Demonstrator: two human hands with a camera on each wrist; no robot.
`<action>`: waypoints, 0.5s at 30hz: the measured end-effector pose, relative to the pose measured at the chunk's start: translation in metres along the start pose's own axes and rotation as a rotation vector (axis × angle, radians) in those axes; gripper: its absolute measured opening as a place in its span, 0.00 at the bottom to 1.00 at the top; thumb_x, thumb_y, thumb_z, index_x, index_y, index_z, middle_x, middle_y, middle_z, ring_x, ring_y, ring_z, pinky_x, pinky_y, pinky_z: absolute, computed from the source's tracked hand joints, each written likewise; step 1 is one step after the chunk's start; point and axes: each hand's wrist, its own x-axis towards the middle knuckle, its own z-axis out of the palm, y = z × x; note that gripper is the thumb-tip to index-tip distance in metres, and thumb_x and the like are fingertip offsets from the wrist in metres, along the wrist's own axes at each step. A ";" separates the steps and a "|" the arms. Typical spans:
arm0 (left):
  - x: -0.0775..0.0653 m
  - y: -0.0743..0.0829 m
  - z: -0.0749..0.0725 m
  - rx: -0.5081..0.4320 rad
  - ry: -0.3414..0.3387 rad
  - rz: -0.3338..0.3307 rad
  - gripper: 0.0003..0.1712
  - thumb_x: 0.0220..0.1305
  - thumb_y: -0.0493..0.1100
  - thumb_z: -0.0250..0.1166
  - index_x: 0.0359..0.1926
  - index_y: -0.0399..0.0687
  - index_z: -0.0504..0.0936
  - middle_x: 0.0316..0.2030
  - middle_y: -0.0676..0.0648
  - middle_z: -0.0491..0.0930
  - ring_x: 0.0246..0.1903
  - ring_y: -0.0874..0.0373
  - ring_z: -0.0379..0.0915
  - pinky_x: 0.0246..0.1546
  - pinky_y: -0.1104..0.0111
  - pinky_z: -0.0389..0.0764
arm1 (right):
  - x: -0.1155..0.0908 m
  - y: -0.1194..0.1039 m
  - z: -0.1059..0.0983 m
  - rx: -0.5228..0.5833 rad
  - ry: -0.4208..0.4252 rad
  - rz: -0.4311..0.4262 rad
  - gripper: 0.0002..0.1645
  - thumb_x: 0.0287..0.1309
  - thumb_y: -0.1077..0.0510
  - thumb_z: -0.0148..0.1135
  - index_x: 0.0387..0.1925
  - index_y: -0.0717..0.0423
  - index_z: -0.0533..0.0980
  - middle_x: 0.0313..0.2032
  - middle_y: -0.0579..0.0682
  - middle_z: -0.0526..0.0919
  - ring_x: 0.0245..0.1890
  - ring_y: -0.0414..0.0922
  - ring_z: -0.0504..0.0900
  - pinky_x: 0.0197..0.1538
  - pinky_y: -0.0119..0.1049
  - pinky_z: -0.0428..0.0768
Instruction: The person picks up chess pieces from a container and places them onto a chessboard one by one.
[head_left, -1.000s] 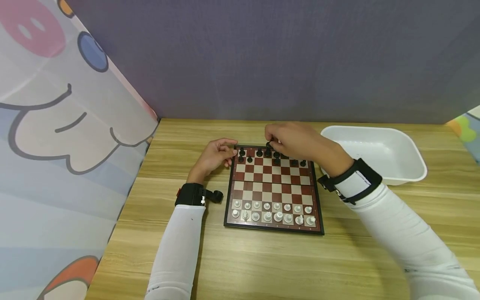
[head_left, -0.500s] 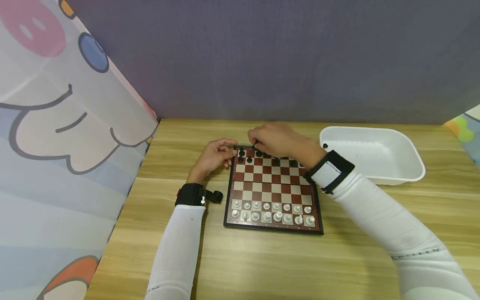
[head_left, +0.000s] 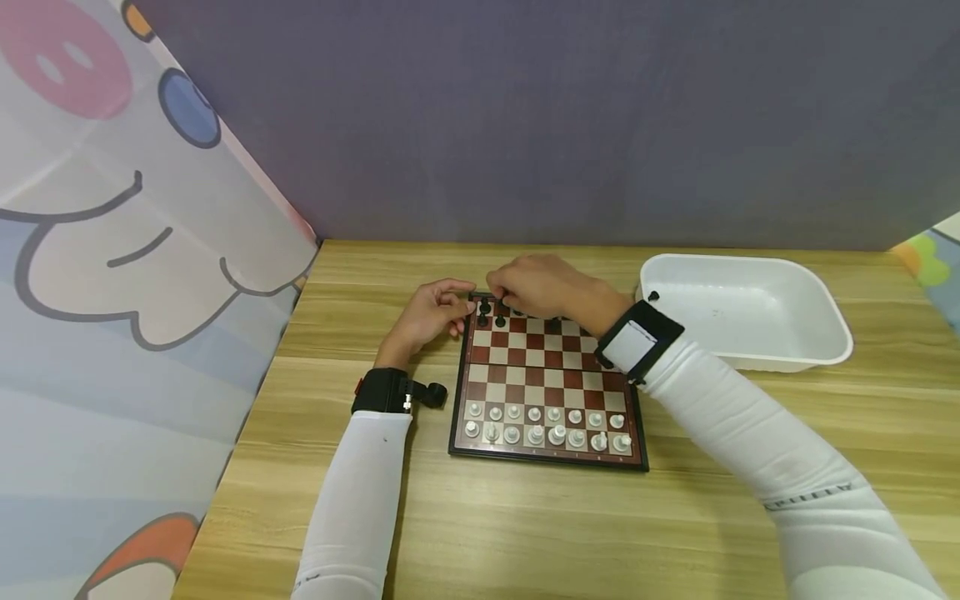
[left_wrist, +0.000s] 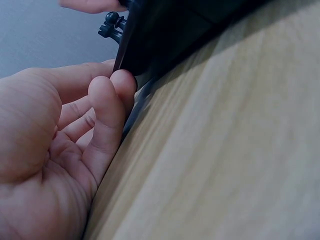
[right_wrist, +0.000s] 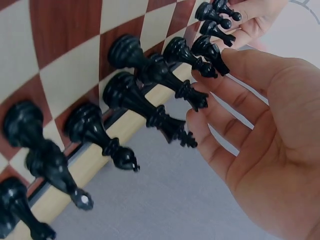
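A red-and-white chessboard [head_left: 544, 357] lies on the table, with white pieces [head_left: 536, 434] in two rows at the near side. Black pieces [right_wrist: 150, 110] stand along the far side, partly hidden by my arm in the head view. My left hand [head_left: 435, 315] holds the board's far left corner, its fingertips [left_wrist: 106, 92] against the black edge. Over the far left part of the board, my right hand [head_left: 543, 285] pinches a black knight [right_wrist: 211, 54] between thumb and fingers. A black bishop [right_wrist: 187, 56] and the black queen [right_wrist: 172, 82] stand beside it.
A white plastic tub [head_left: 757, 312] stands right of the board, with a small black piece [head_left: 653, 296] at its left end. Behind the wooden table [head_left: 540, 533] rises a grey panel [head_left: 525, 125]; a cartoon-print wall [head_left: 112, 333] borders the left.
My right hand has moved left along the far row, from the middle pieces to the knight near the corner. The left hand stays at the board's corner.
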 end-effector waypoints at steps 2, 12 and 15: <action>0.000 0.000 0.000 0.001 -0.002 -0.001 0.22 0.56 0.45 0.64 0.54 0.52 0.74 0.30 0.36 0.74 0.23 0.49 0.71 0.25 0.58 0.77 | 0.001 -0.001 0.001 0.010 -0.017 0.006 0.03 0.59 0.57 0.56 0.34 0.46 0.71 0.29 0.41 0.73 0.29 0.41 0.71 0.31 0.34 0.69; 0.001 0.001 0.002 0.007 -0.003 -0.004 0.22 0.56 0.44 0.64 0.54 0.51 0.74 0.30 0.37 0.74 0.23 0.48 0.72 0.26 0.58 0.77 | 0.002 -0.001 0.007 0.038 -0.046 0.031 0.03 0.59 0.57 0.56 0.36 0.46 0.72 0.33 0.42 0.76 0.29 0.41 0.71 0.31 0.34 0.70; 0.001 0.001 0.002 0.001 -0.003 -0.007 0.22 0.56 0.44 0.64 0.53 0.51 0.74 0.30 0.36 0.74 0.23 0.48 0.72 0.26 0.58 0.77 | 0.002 -0.001 0.007 0.041 -0.044 0.028 0.04 0.59 0.57 0.56 0.36 0.46 0.72 0.33 0.43 0.76 0.30 0.41 0.72 0.31 0.34 0.70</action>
